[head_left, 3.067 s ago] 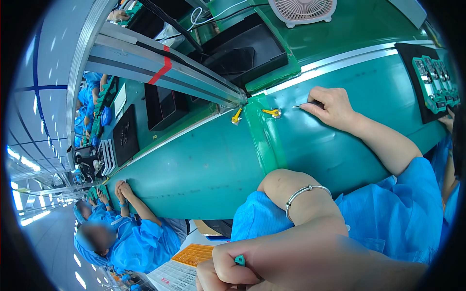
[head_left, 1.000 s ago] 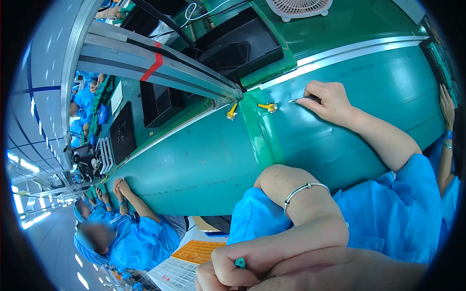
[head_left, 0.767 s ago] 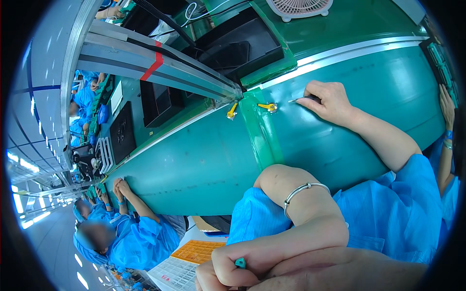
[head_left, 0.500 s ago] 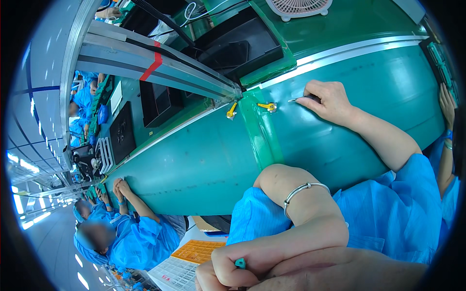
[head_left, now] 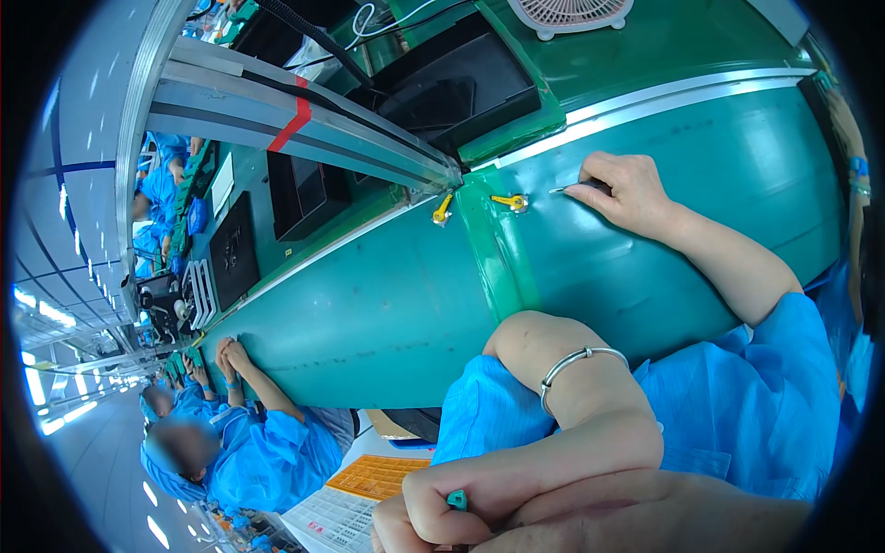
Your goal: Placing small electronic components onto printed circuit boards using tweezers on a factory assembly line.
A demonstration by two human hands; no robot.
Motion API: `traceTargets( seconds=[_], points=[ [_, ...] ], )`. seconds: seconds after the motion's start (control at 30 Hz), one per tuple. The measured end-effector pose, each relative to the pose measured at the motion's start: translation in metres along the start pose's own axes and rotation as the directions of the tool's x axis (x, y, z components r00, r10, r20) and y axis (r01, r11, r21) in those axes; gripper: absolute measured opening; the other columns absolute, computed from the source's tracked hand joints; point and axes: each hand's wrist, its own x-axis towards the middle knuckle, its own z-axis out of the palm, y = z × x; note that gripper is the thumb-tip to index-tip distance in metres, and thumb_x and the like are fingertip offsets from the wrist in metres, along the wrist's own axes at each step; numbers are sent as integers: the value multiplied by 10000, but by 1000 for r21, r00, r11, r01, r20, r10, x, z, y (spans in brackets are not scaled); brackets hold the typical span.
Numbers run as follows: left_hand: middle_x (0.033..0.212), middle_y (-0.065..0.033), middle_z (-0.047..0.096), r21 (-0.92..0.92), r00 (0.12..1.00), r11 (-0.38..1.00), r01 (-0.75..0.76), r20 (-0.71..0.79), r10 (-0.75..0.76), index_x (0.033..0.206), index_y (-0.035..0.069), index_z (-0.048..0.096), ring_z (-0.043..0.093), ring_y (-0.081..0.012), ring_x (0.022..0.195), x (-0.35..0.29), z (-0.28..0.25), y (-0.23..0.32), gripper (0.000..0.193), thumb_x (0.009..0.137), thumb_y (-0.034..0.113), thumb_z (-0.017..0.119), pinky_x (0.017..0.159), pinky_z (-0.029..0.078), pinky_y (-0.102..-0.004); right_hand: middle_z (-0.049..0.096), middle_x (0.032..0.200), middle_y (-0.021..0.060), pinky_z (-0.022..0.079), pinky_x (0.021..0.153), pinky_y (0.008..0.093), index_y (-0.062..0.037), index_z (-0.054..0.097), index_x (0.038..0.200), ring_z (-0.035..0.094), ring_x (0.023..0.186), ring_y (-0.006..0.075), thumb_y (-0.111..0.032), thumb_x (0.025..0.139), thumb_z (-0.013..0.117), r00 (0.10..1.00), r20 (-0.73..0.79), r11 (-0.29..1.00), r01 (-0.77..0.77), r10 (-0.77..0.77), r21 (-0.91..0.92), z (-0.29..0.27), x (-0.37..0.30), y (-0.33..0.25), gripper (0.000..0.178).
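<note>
My right hand (head_left: 629,195) rests over the green work surface, fingers closed round a thin tool with a dark handle (head_left: 596,186). Its narrow metal tip points left. Just beyond that tip lies a small yellow piece with a metal end (head_left: 510,203), and a similar yellow piece (head_left: 442,210) is farther left; neither is touched. My left hand (head_left: 442,507) is curled up close at the bottom of the view, below a wrist with a silver bangle (head_left: 583,355). A small teal piece (head_left: 456,500) shows at its bent fingers; whether they grip it is unclear.
A metal post (head_left: 369,152) rises at the far edge of the belt-like surface (head_left: 369,313). Black trays (head_left: 502,97) and a pink fan (head_left: 572,11) stand beyond. A co-worker (head_left: 249,452) sits left; another's arm (head_left: 853,138) reaches in right. An orange tray (head_left: 373,476) lies below.
At the right edge, the co-worker's arm has reached farther forward, and the green slotted thing by that hand is no longer seen. My hands hold almost the same place.
</note>
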Motion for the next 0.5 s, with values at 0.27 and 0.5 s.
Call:
traceTargets(
  seconds=[0.27,0.5],
  points=[
    [914,-20,445,51,817,866,497,308,-487,922,84,508,431,-127,856,6,19,-10,203,1031,250,466,781,392,-224,634,735,80,417,524,386,-67,622,758,598,596,274,-289,878,779,1000,-14,1000,13,-13,15,0,0,-1,297],
    [935,-12,429,-853,816,157,497,397,-421,949,94,502,418,-134,872,0,19,-9,163,1030,228,455,791,376,-253,633,731,79,415,521,386,-68,618,753,596,591,271,-287,878,778,1000,-14,1000,26,-25,15,2,2,-4,299]
  ],
)
